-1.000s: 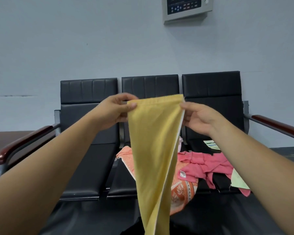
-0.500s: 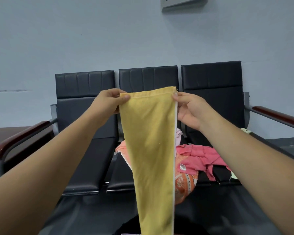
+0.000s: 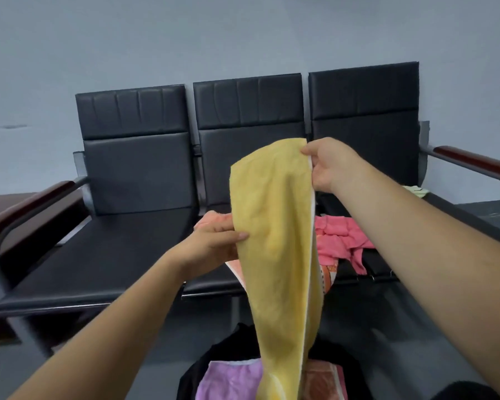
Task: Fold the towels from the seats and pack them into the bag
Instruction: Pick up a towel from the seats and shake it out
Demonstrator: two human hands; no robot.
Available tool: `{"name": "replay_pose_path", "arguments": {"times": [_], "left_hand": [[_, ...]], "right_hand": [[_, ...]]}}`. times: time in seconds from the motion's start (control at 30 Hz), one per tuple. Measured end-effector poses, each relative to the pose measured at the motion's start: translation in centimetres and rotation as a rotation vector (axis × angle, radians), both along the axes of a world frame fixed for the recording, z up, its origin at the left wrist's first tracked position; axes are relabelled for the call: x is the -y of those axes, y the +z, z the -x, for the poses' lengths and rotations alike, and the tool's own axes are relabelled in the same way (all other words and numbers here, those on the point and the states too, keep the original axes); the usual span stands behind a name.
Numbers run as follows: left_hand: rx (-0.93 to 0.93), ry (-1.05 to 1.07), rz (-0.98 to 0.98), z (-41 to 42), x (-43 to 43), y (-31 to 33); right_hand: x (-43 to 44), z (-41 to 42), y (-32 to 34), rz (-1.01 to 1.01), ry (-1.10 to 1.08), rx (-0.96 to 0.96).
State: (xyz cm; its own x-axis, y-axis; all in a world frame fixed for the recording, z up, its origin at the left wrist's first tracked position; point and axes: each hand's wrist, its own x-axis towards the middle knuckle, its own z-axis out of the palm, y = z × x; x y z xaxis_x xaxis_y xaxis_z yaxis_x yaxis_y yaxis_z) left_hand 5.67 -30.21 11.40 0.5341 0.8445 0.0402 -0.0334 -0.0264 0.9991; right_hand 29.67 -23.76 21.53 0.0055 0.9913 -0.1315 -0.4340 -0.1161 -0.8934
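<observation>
Right now my right hand (image 3: 326, 166) pinches the top corner of the yellow towel (image 3: 274, 241), thumb and fingers closed on its white-trimmed edge. My left hand (image 3: 214, 243) sits lower and grips the towel's left edge, thumb on the front face and fingers behind the cloth. The towel hangs from both hands as a long narrow drape. Its lower end hangs over the open black bag (image 3: 214, 356) at the bottom of the view, where a purple towel (image 3: 231, 379) and a salmon towel (image 3: 324, 379) lie inside. Behind it, three black seats (image 3: 139, 174) stand against the wall. A pink towel (image 3: 341, 241) lies crumpled on the right seat, and an orange patterned towel (image 3: 214, 219) on the middle one.
</observation>
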Motion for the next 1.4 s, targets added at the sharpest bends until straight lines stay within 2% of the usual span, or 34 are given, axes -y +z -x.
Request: {"name": "replay_pose_path", "arguments": {"times": [0.13,0.27,0.43,0.53,0.67,0.7,0.77,0.83,0.9,0.97,1.1,1.2,1.3,1.4], "left_hand": [[0.255,-0.071,0.104,-1.6,0.2,-0.4],[0.521,0.019,0.208,-2.6,-0.3,-0.5],[0.596,0.146,0.22,-2.6,-1.6,-1.3],[0.587,0.242,0.243,-2.0,-2.8,-2.8],[0.484,0.241,0.212,-1.1,-4.0,-4.2],[0.423,0.211,0.183,-0.7,-4.4,-4.3],[0.178,0.089,0.112,0.0,-5.0,-5.0],[-0.108,0.016,0.148,0.3,-4.9,-5.8],[-0.234,-0.062,0.219,0.2,-4.1,-6.6],[-0.162,-0.028,0.261,-0.3,-3.4,-6.9],[0.223,0.151,0.351,-1.4,-2.9,-5.8],[0.408,0.235,0.387,-2.1,-2.3,-4.9],[0.389,0.234,0.303,-1.7,-1.8,-4.3],[0.139,0.22,0.186,0.0,-1.9,-4.4]], "right_hand": [[-0.7,-0.8,-4.3,0.138,0.111,0.055],[0.6,-0.7,-8.7,0.12,0.321,0.012],[2.4,0.3,-13.8,0.085,0.479,0.019],[2.7,0.8,-15.6,0.037,0.523,0.059],[1.8,1.3,-15.9,0.014,0.349,0.139],[1.6,1.3,-15.8,0.018,0.333,0.109],[1.4,1.3,-15.5,0.046,0.321,0.021],[1.2,1.0,-14.9,0.083,0.308,-0.049],[1.2,0.5,-14.4,0.126,0.287,-0.064],[1.0,0.0,-14.2,0.158,0.261,-0.076],[1.2,-1.2,-14.2,0.057,0.341,-0.248],[2.2,-1.0,-14.8,0.023,0.489,-0.032],[2.4,-0.7,-15.5,-0.019,0.494,0.129],[2.4,-1.0,-15.5,-0.076,0.348,0.156]]}}
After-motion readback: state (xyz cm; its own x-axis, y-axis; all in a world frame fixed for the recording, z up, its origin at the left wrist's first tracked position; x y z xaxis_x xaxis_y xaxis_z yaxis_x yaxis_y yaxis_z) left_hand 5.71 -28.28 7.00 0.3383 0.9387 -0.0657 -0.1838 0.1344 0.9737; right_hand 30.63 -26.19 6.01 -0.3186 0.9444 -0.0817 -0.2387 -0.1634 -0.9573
